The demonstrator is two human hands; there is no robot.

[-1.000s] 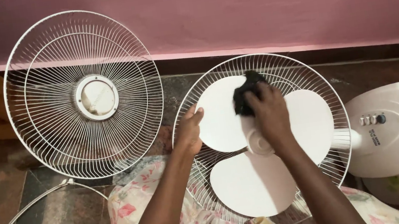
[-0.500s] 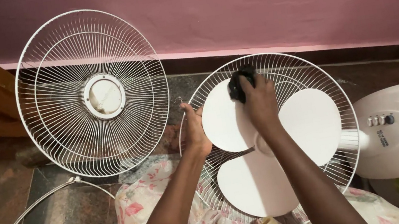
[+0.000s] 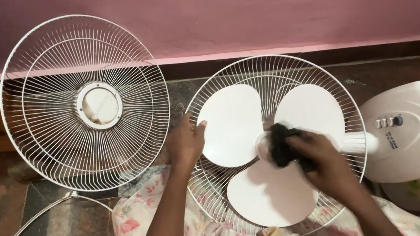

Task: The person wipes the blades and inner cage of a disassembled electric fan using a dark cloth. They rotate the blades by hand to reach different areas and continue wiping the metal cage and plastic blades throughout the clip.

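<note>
Head camera — close, looking steeply down.

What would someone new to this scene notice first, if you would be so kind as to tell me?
Probably the white three-bladed fan lying in its rear wire guard at centre right, with the right hand pressing a dark cloth onto its hub. The left hand grips the edge of the left blade. Next comes the detached round front grille, leaning upright against the pink wall at upper left.
</note>
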